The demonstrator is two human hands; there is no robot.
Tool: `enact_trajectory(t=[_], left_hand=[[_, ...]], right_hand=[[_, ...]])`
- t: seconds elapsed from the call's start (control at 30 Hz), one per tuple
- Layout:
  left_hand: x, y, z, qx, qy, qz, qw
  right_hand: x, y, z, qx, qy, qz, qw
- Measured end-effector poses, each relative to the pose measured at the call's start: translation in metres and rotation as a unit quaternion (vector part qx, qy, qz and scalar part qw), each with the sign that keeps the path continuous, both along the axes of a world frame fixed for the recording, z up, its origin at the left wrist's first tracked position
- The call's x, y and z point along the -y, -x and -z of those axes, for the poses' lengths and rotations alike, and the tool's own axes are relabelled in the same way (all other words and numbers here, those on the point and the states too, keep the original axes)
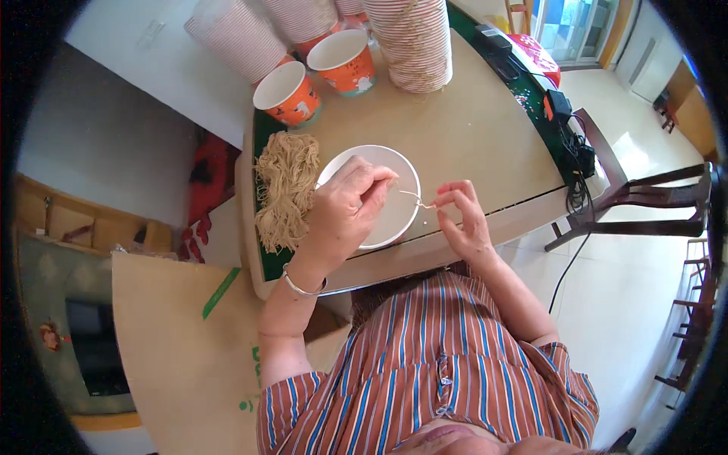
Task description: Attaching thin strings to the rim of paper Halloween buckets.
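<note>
Thin strand (408, 193) spans between both hands' fingertips.
Left hand (345, 205): thumb and finger pinched on strand, above white bowl (371, 152). Right hand (469, 227): fingertips at strand's other end, can't tell if clamped. Beige bundle (284, 193) left of left fingers.

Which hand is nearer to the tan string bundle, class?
Left. The left hand is over the white bowl, just right of the string bundle; the right hand is farther off, right of the bowl.
</note>
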State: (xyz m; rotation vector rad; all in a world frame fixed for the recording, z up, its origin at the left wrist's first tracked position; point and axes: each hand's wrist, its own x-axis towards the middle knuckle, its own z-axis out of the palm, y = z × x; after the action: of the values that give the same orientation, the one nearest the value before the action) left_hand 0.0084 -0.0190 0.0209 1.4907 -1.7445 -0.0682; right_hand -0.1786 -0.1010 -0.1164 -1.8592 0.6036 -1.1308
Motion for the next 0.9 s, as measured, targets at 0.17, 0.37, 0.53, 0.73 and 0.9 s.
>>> enact_trajectory(t=[0.17, 0.37, 0.53, 0.73, 0.9], left_hand=[[0.000, -0.001, 0.000, -0.011, -0.002, -0.006, 1.000], [0.002, -0.002, 0.000, -0.031, 0.016, 0.021, 0.999], [0.000, -0.012, -0.007, -0.024, 0.025, 0.018, 0.999], [-0.002, -0.033, -0.022, 0.005, -0.010, 0.035, 0.999], [0.000, -0.069, -0.038, 0.027, -0.142, 0.097, 0.985]], right_hand=[[0.002, 0.000, -0.025, 0.079, -0.031, 0.051, 0.995], [-0.009, -0.021, -0.030, 0.024, 0.007, 0.028, 0.999], [-0.004, -0.027, -0.030, 0.020, 0.000, 0.007, 1.000], [0.008, -0.029, -0.023, 0.034, 0.043, -0.022, 0.998], [0.014, -0.029, -0.019, 0.065, 0.025, -0.046, 0.997]])
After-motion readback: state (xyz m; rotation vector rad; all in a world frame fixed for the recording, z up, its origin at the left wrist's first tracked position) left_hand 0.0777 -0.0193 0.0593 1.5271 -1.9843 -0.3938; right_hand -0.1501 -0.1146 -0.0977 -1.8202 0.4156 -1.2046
